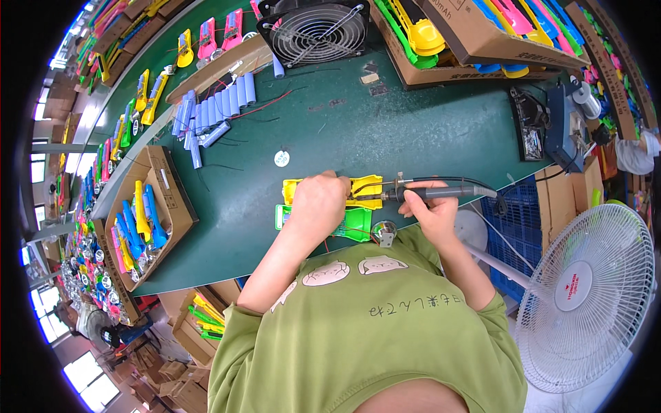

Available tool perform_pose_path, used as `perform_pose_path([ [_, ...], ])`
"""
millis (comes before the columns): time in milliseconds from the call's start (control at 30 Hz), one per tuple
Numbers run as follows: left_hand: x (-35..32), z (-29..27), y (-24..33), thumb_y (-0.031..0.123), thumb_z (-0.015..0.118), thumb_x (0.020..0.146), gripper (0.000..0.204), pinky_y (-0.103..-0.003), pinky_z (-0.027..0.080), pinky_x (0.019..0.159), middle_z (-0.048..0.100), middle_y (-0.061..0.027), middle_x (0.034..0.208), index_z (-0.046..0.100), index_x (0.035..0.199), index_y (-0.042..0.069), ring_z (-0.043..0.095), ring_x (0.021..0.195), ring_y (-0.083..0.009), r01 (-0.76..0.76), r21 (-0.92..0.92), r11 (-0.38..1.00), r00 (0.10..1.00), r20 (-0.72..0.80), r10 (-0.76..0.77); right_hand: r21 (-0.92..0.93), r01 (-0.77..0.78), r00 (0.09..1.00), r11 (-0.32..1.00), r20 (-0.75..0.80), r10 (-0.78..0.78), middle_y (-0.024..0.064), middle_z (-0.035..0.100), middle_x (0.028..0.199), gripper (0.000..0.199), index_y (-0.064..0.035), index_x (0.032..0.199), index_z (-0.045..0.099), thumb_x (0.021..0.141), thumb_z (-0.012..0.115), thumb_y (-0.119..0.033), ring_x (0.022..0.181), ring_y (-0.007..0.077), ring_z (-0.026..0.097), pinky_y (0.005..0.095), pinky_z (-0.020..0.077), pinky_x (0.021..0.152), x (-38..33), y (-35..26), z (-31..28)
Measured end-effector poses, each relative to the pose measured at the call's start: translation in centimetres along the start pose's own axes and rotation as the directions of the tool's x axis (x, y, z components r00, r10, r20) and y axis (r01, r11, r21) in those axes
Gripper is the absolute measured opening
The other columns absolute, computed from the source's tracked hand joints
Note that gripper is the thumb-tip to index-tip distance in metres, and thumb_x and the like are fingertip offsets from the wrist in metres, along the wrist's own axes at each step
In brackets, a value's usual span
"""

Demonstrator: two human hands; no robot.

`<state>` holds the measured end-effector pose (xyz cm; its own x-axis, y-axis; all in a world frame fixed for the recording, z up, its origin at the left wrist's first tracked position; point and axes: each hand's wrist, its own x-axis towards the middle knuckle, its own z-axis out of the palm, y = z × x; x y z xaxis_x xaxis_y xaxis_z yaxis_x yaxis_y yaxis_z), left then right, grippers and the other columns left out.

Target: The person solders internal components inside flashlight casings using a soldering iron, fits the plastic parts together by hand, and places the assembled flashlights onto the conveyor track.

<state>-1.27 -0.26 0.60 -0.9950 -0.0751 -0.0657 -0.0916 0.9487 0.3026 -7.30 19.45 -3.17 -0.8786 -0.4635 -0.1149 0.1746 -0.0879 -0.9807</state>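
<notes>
My right hand (432,210) grips the dark handle of a soldering iron (447,192), which has a thin metal feed tube along it. The iron's tip points left into an open yellow plastic casing (368,188) near the table's front edge. Over the middle of that casing is my left hand (320,203), its fingers curled closed; whatever is between them is hidden. A green plastic casing (357,221) lies just below the yellow one, partly under my left wrist. Beside its right end sits a round silvery part (384,233) with thin wires.
Blue cylindrical battery cells (220,104) with wires lie at the back left. A black metal fan (315,34) stands at the far edge. Cartons of coloured casings (475,72) fill the back right; another carton (172,196) stands left. A white fan (585,296) is at right.
</notes>
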Motion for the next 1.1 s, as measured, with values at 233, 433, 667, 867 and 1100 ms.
perform_pose_path([
  [233, 0.0, -0.2, 0.1, 0.007, 0.058, 0.068, 0.004, -0.038, 0.047, 0.056, 0.057, -0.0111, 0.064, 0.063, 0.067, 0.006, 0.059, 0.060, -0.0281, 0.013, 0.008, 1.000, 1.000, 0.009, -0.013, 0.141, 0.148, 0.986, 0.979, -0.095, -0.135, 0.0125, 0.061, 0.081, 0.021, 0.0017, 0.099, 0.050, 0.080, 0.059, -0.001, 0.065, 0.0135, 0.063, 0.0229, 0.0507, 0.053, -2.3, -1.5, 1.5],
  [433, 0.0, -0.3, 0.3, 0.007, 0.060, 0.068, 0.004, -0.039, 0.047, 0.056, 0.057, -0.0118, 0.065, 0.063, 0.069, 0.006, 0.059, 0.061, -0.0289, 0.017, -0.009, 1.000, 1.000, 0.002, -0.017, -0.406, 0.409, 0.891, 0.817, 0.370, -0.262, 0.0145, 0.055, 0.111, 0.067, -0.0016, 0.122, 0.036, 0.067, 0.073, -0.012, 0.111, 0.0293, 0.049, 0.0436, 0.0284, 0.102, -1.4, -0.6, 3.3],
  [667, -0.4, -0.3, 0.6, 0.009, 0.064, 0.066, 0.006, -0.039, 0.047, 0.057, 0.056, -0.0128, 0.067, 0.063, 0.070, 0.004, 0.058, 0.062, -0.0299, 0.013, 0.010, 1.000, 0.999, -0.051, -0.012, -0.356, 0.426, 0.874, 0.832, 0.399, -0.277, 0.0166, 0.048, 0.116, 0.080, -0.0074, 0.128, 0.030, 0.063, 0.075, -0.014, 0.116, 0.0420, 0.039, 0.0458, 0.0274, 0.103, -2.2, 1.3, 3.6],
  [867, -1.3, -0.4, -0.4, 0.008, 0.063, 0.069, 0.010, -0.037, 0.045, 0.061, 0.056, -0.0112, 0.072, 0.064, 0.078, 0.004, 0.058, 0.068, -0.0275, -0.084, -0.129, 0.988, 0.994, -0.079, 0.075, -0.362, 0.433, 0.877, 0.825, 0.383, -0.292, 0.0157, 0.048, 0.118, 0.077, -0.0078, 0.127, 0.031, 0.063, 0.075, -0.012, 0.114, 0.0398, 0.042, 0.0441, 0.0307, 0.102, -2.0, 1.4, 3.7],
  [1100, -3.5, -2.7, -1.4, 0.004, 0.067, 0.063, 0.020, -0.033, 0.045, 0.067, 0.054, -0.0051, 0.083, 0.062, 0.081, 0.006, 0.054, 0.077, -0.0237, -0.335, -0.318, 0.887, 0.942, -0.104, 0.318, -0.466, 0.416, 0.881, 0.781, 0.419, -0.219, 0.0115, 0.043, 0.124, 0.075, -0.0096, 0.127, 0.035, 0.062, 0.073, -0.009, 0.119, 0.0383, 0.038, 0.0400, 0.0340, 0.100, 1.8, -1.2, 2.0],
])
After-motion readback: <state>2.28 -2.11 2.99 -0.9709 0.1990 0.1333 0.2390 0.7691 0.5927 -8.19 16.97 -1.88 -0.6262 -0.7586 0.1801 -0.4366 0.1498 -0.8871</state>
